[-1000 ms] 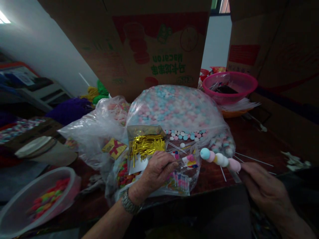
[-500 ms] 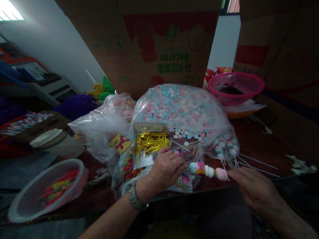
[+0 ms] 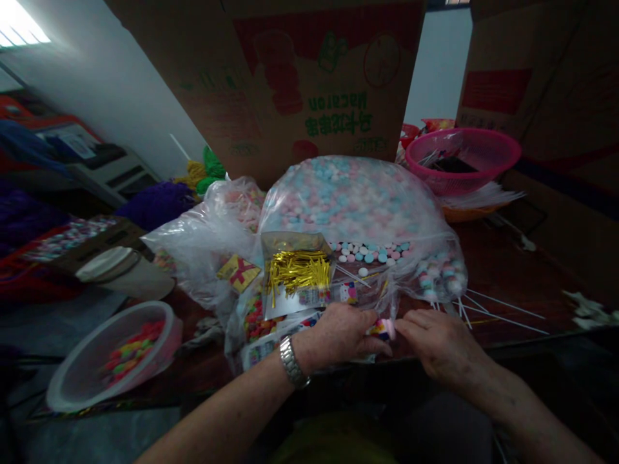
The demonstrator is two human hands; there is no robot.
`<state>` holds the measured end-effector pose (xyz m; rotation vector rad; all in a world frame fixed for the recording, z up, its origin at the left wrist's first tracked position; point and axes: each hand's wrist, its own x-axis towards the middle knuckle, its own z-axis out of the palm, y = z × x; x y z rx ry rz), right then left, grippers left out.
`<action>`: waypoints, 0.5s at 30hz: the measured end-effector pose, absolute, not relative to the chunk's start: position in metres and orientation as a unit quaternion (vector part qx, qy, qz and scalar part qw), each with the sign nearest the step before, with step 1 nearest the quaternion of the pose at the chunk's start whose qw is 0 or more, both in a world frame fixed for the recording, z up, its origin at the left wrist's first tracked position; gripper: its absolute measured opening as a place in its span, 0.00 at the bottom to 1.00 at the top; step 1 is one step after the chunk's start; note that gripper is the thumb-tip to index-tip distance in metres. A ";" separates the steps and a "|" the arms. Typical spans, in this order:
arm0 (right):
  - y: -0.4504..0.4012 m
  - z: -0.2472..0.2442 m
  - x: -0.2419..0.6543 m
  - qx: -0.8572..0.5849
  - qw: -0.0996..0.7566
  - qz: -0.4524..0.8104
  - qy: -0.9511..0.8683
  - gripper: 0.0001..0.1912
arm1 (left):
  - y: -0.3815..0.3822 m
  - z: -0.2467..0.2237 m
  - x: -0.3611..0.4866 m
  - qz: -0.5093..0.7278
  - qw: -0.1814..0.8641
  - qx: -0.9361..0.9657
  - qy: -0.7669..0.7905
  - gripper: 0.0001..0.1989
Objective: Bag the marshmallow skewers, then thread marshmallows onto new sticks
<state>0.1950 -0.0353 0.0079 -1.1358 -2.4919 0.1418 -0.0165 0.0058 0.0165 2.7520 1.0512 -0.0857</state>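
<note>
Pinched around the wrapped candy skewer [image 3: 384, 328] near the table's front edge is my left hand [image 3: 343, 334], with a metal watch on its wrist; it hides much of the skewer. My right hand [image 3: 435, 338] has its fingers closed at the skewer's pink end. Behind my hands, a box of gold twist ties [image 3: 300, 270] stands beside a large clear bag of pink, blue and white candies [image 3: 348, 200]. Several loose candies [image 3: 370, 252] lie at the bag's mouth. Bagged candy skewers [image 3: 441, 274] with white sticks are to the right.
A translucent bowl of colourful candies [image 3: 167, 335] and a lidded tub [image 3: 128, 274] stand at the left. A pink basket [image 3: 464, 177] is at the back right. Behind the candies rises a large cardboard box [image 3: 309, 71]. A yellow packet [image 3: 238, 273] lies on plastic.
My right hand has moved left, close to my left hand. The skewer is now mostly covered by my fingers. My left hand has shifted slightly right and its fingers have spread along the skewer.
</note>
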 end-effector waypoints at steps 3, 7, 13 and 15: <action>-0.031 0.014 0.202 -0.411 0.219 -0.017 -0.885 0.10 | 0.006 0.023 -0.022 -0.017 0.128 0.915 0.383 0.24; -0.032 0.017 0.206 -0.376 0.232 0.011 -0.897 0.11 | 0.004 0.030 -0.025 -0.003 0.160 0.913 0.375 0.18; -0.032 0.012 0.189 -0.387 0.202 0.058 -0.898 0.10 | -0.002 0.031 -0.020 0.011 0.190 0.911 0.365 0.17; -0.031 0.011 0.193 -0.385 0.199 0.065 -0.899 0.10 | -0.001 0.034 -0.026 0.020 0.216 0.907 0.361 0.27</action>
